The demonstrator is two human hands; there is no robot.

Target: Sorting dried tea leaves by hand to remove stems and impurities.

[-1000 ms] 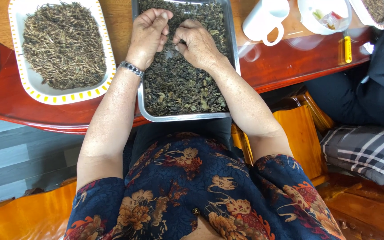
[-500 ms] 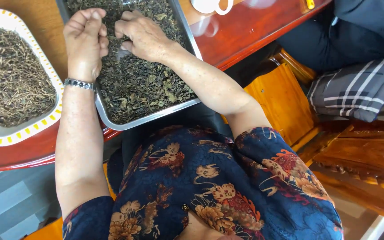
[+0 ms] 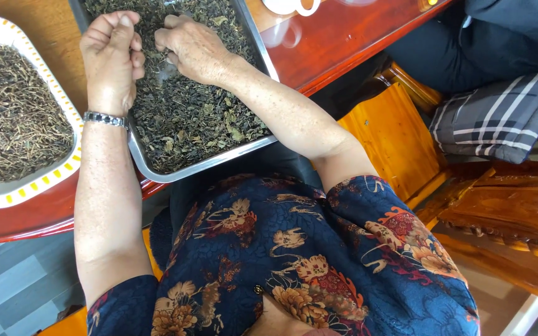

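Two trays sit on our red bench: a steel tray of dark leaves, and a white dish of stems left. Left hand curled loosely; right hand pinches leaves. Near edge overhangs.

A home sitting or dining room, it seems. A glossy red wooden counter stands among carved wooden chairs on a grey tiled floor. A white cup sits on it.
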